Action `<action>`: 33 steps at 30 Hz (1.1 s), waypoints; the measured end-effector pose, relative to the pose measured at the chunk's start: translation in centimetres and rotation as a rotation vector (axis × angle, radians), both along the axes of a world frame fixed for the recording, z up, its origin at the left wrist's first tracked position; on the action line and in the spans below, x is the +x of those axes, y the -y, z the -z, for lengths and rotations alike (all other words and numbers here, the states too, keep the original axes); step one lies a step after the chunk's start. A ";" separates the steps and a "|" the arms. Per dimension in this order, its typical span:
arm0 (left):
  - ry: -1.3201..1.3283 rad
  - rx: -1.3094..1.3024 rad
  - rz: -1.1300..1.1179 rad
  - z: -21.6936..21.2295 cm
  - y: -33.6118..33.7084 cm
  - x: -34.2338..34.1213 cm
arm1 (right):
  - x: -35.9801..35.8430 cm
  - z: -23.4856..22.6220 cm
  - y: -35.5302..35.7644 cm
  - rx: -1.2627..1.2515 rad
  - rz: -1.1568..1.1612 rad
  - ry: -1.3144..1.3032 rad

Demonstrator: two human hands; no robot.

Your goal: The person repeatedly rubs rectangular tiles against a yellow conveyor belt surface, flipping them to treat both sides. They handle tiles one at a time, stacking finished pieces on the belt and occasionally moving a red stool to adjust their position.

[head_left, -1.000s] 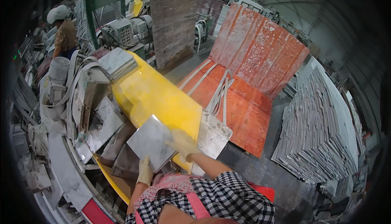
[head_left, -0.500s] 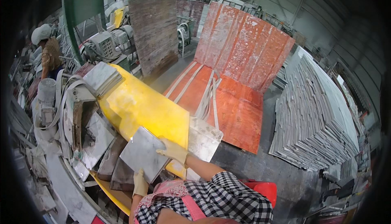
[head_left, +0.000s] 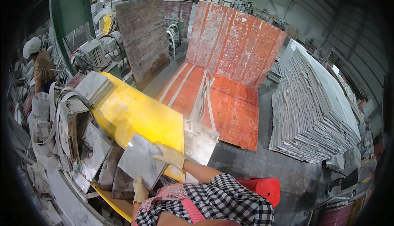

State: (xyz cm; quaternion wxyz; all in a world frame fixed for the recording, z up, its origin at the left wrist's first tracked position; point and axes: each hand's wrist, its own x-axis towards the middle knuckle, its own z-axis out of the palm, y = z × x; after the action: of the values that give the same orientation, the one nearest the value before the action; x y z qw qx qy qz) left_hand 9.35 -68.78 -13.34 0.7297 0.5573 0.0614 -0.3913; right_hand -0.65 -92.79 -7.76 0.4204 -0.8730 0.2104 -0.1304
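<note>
Grey tile (head_left: 139, 160) lower now, near edge behind left hand (head_left: 140, 191).

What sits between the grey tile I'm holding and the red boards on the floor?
In the head view, the yellow board lies between the grey tile and the red boards, with a pale slab at its lower end.

No packages, labels, signs or screens in view.

Head cam, wide fisheye, looks down, close over hands (head_left: 164, 166).
</note>
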 end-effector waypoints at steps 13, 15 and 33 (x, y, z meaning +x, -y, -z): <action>-0.014 -0.020 0.003 0.4 -0.2 0.1 | -0.5 -2.5 -0.2 0.058 -0.038 -0.125; -0.021 -0.061 0.011 0.5 -0.3 0.1 | -0.5 -2.6 -0.2 0.033 -0.028 -0.071; 0.010 -0.001 0.027 1.7 -0.8 0.5 | -0.7 -2.3 -0.4 0.065 -0.057 -0.022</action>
State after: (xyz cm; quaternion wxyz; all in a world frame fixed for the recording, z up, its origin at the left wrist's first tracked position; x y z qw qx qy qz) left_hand 9.84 -67.98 -15.08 0.7249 0.5597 0.0504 -0.3984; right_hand -1.39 -92.36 -5.49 0.4498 -0.8658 0.1941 -0.1017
